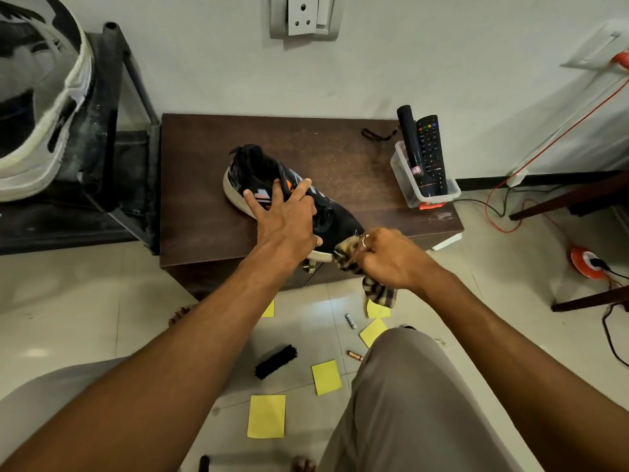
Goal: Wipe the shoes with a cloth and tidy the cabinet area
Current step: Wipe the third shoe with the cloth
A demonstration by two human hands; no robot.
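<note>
A black sneaker (262, 173) with a white sole and orange marks lies on the dark brown cabinet top (204, 158), toe toward me. My left hand (286, 216) rests on its upper with fingers spread, thumb under the toe side. My right hand (384, 257) grips a striped beige-and-black cloth (379, 294) and holds it against the shoe's toe at the cabinet's front edge. Part of the cloth hangs below my fist.
A clear plastic box (406, 185) with a torch (413, 148) and a remote (432, 151) stands at the cabinet's right. On the floor lie several yellow sticky notes (267, 417), a black brush (275, 362), two batteries (350, 320). Cables and an orange reel (585, 264) sit right; a black rack (115, 131) stands left.
</note>
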